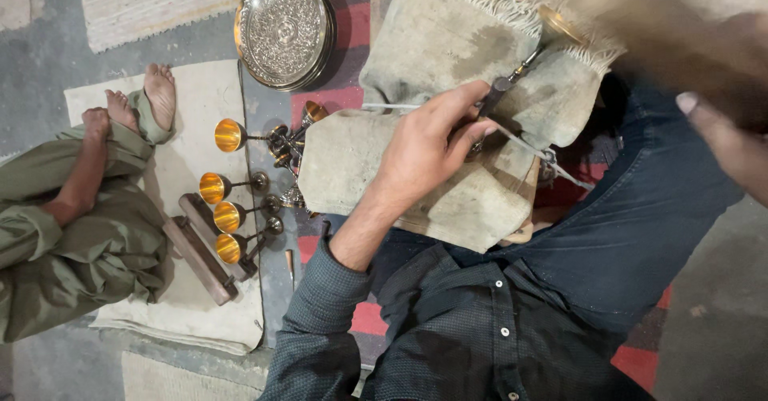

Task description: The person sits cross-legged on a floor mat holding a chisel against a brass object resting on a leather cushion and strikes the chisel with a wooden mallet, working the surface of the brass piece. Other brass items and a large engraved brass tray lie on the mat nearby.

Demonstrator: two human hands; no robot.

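Observation:
My left hand (420,149) rests on a grey fringed cloth (448,41) draped over my lap and grips a thin metal chisel-like tool (500,89). The tool's tip points up and right toward a small brass piece (560,23) half wrapped in the cloth's fringe. My right hand (720,133) is at the right edge, blurred with motion, its thumb showing. A blurred brown shape (680,41) lies above it, and I cannot tell whether the hand holds it. My jeans (640,233) and dark shirt fill the lower frame.
A round engraved silver tray (282,27) lies at the top. Several goblets with gold insides (228,135) lie on their sides left of the cloth, by wooden blocks (200,257). Another person in green clothes (72,241) sits barefoot on a pale mat (204,97).

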